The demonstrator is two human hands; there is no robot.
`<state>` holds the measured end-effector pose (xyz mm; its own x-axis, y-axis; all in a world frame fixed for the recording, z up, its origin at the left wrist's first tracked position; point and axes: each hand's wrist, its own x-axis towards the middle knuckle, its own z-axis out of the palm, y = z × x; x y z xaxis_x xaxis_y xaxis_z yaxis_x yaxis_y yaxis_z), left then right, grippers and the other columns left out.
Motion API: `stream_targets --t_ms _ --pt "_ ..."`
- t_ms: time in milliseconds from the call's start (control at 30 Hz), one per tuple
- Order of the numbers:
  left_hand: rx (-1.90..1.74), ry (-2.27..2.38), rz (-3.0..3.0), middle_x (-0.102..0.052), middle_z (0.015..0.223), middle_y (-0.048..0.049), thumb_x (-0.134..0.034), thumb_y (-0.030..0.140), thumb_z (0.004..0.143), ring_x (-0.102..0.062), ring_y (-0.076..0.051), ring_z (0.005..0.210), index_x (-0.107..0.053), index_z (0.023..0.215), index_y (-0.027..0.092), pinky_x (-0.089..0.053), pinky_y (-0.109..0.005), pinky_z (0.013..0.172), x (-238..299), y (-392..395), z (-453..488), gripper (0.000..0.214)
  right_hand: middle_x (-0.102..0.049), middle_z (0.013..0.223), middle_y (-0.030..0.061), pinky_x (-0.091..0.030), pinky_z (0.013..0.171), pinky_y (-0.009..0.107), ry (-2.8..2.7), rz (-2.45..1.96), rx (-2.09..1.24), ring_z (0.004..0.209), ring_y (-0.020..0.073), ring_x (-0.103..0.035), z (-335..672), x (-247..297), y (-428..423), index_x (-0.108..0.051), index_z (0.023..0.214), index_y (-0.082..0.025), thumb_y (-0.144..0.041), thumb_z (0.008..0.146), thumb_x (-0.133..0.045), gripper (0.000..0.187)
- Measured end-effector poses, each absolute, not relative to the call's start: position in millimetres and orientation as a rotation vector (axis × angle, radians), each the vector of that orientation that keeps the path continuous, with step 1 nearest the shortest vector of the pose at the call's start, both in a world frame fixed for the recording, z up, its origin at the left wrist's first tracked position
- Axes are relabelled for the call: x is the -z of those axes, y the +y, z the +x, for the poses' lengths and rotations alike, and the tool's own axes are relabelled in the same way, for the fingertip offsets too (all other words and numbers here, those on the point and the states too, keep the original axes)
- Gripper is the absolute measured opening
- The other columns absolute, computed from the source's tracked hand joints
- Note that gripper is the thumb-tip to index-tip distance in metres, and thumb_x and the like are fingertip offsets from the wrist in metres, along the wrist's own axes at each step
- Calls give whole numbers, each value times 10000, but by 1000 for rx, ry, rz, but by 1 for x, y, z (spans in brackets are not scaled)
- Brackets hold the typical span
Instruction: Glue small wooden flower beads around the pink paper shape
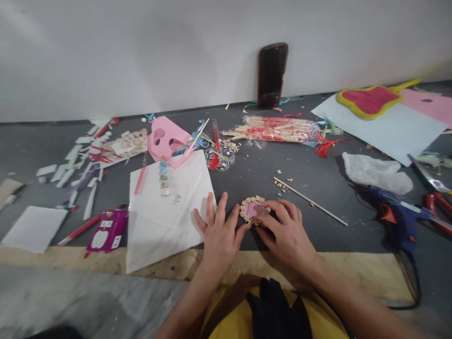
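Note:
A small pink piece ringed with little wooden beads (253,210) lies on the dark mat (310,226) in front of me. My left hand (219,231) rests flat beside it, fingers spread, with its thumb touching the piece's lower left edge. My right hand (285,230) curls over the piece's right side, and its thumb and forefinger press on the pink centre. A thin wooden stick (310,201) lies just beyond my right hand, with loose beads (281,186) near its far end.
White paper sheets (165,212) lie to the left, with a pink mask cutout (165,140) and a purple packet (108,230). A blue glue gun (402,217) sits to the right. A bag of sticks (275,129), a phone (271,75) against the wall and paper scraps lie beyond.

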<state>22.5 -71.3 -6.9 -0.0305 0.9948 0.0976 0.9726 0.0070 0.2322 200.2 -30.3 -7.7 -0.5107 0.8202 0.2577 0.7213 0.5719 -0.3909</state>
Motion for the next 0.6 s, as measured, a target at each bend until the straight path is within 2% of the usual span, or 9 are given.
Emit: stream_targets --t_ms 300,600 --pt "-354 2154 2110 -356 1507 -117 -476 478 908 -142 -410 1422 -618 1216 241 -100 -720 1055 7 -71 22 414 -584 1136 92 -417 903 516 -2334 -1238 -332 1107 308 -431 216 9 -33 -685 937 -239 -232 839 -605 127" --pt "-348 2154 2109 -345 1512 -121 -468 482 911 -138 -410 1423 -613 1224 242 -103 -721 1053 7 -71 22 420 -572 1151 86 -401 908 509 -2339 -1209 -353 1116 304 -422 212 9 -30 -703 915 -262 -223 870 -577 138"
